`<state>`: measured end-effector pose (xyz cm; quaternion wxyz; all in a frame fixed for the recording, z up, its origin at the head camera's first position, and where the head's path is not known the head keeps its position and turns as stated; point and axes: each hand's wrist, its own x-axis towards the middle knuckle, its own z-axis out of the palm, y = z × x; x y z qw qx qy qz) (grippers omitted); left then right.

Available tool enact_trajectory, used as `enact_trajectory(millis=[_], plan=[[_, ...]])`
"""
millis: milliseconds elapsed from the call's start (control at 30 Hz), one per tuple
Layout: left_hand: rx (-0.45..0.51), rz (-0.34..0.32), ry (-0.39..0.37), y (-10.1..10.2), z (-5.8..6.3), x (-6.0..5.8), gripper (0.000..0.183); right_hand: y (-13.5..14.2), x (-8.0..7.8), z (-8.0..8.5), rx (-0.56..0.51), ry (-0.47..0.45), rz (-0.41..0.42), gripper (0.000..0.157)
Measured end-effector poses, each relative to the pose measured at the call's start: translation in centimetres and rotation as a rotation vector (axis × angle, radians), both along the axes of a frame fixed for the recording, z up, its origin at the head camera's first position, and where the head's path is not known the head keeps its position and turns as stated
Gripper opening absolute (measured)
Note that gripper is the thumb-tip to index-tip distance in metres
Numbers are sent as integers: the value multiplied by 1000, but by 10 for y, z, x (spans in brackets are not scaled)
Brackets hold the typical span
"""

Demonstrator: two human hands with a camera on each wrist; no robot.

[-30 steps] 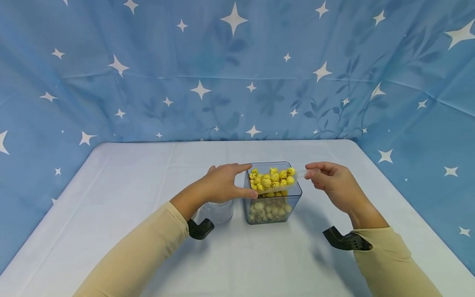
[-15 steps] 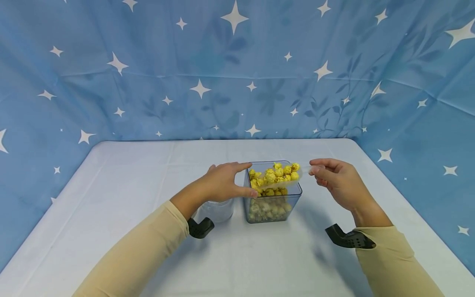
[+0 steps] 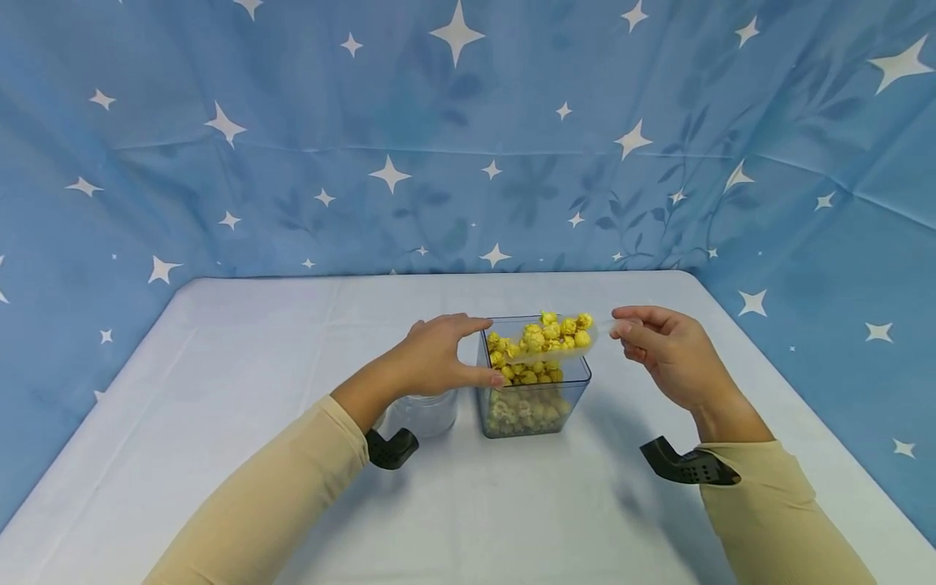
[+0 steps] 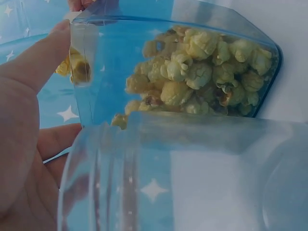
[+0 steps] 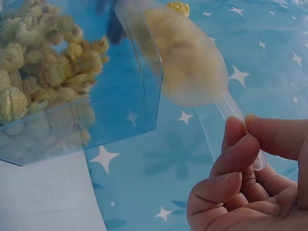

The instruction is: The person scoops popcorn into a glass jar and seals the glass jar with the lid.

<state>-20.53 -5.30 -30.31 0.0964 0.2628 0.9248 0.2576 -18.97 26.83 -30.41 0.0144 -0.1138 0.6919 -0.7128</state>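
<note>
The right hand (image 3: 661, 349), just right of the clear box (image 3: 574, 392), pinches the handle (image 5: 229, 107) of a translucent scoop (image 5: 195, 72) between thumb and forefinger, the other fingers folded in towards the palm. The left hand (image 3: 431, 357) stands at the box's left side, thumb and forefinger spread wide, and holds its near and far left corners at the rim. The two hands are apart, with the box between them.

The scoop's bowl, heaped with popcorn (image 3: 552, 331), is over the box's open top, its handle out past the right side. The top pieces sit proud of the bowl, so a rolled wrist or a knock on the rim could well spill some outside the box; so slim a pinch probably resists twisting poorly. Should the left hand slacken, a bump might shift the box too.

More popcorn fills the box's lower part. A clear jar (image 3: 426, 416) stands upright just left of the box, partly hidden by the left hand; whether they touch, I cannot tell. Beyond the box hangs a starry blue curtain (image 3: 292, 122)
</note>
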Motion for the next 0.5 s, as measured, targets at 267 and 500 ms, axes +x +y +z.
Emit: enact_trajectory(millis=[267, 500], plan=[[186, 44, 9, -18, 2, 3, 84, -7, 0, 0, -50, 46, 3, 20], [266, 97, 25, -45, -5, 8, 81, -17, 0, 2, -70, 77, 18, 21]])
